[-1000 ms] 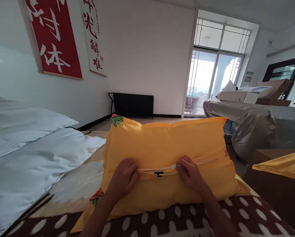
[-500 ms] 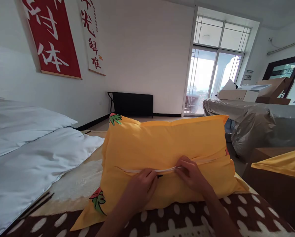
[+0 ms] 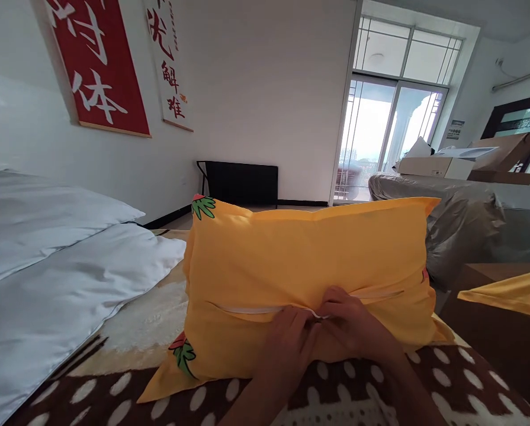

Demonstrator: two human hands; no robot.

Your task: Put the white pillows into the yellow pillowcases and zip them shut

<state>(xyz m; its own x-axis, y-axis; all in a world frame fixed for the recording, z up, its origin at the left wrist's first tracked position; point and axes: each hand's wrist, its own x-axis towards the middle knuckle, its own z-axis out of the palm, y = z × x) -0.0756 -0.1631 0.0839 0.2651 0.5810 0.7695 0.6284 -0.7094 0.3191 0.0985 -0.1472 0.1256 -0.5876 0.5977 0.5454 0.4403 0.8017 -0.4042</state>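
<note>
A plump pillow in a yellow pillowcase (image 3: 309, 254) with red-and-green printed corners leans up in front of me. Across its near face runs a white zipper (image 3: 253, 310), with part of the slit gaping on the left. My left hand (image 3: 286, 340) has its fingers pinched on the fabric at the zipper's edge, near the middle. Close beside it, almost touching, my right hand (image 3: 353, 322) grips the zipper line; its fingers hide any slider. Between the two hands the white strip is bunched and bent.
White pillows (image 3: 91, 266) lie stacked at the left on a brown-and-cream patterned blanket (image 3: 131, 331). At the right, another yellow cloth (image 3: 513, 293) rests on a brown box (image 3: 491, 343). Behind stand a plastic-covered sofa (image 3: 464, 213) with cartons on it and a black panel (image 3: 242, 183).
My left hand has slid right along the zipper toward my right hand, and the fabric between them has bunched. The pillow's right top corner now stands out farther. The view has shifted slightly.
</note>
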